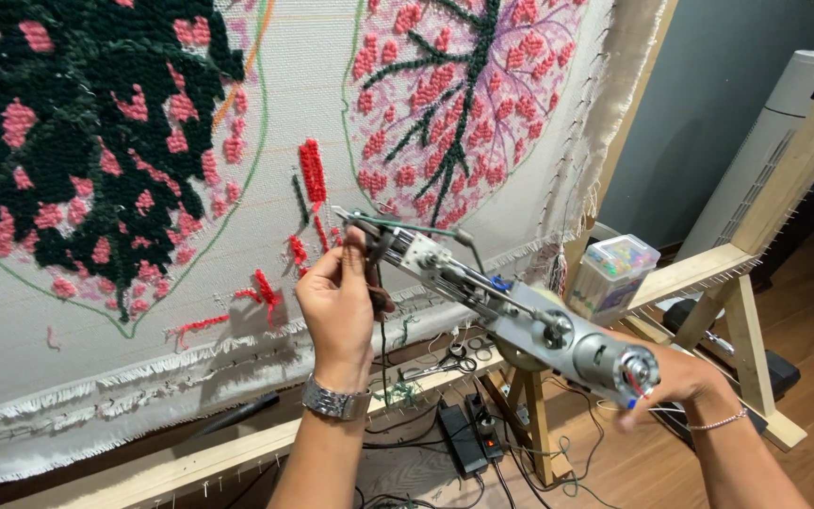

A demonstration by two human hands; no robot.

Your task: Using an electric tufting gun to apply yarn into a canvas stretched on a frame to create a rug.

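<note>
Left hand (336,303) pinched dark green yarn (398,226) at silver metal tufting gun (501,306) needle; right hand (675,377) gripped motor end. Threading step; next needs steady feed through eye.

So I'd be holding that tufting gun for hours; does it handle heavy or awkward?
Probably heavy: the tufting gun looks all metal, motor at the rear. Likely awkward too: the right hand supports the motor end, the left hand works at the needle end.
</note>
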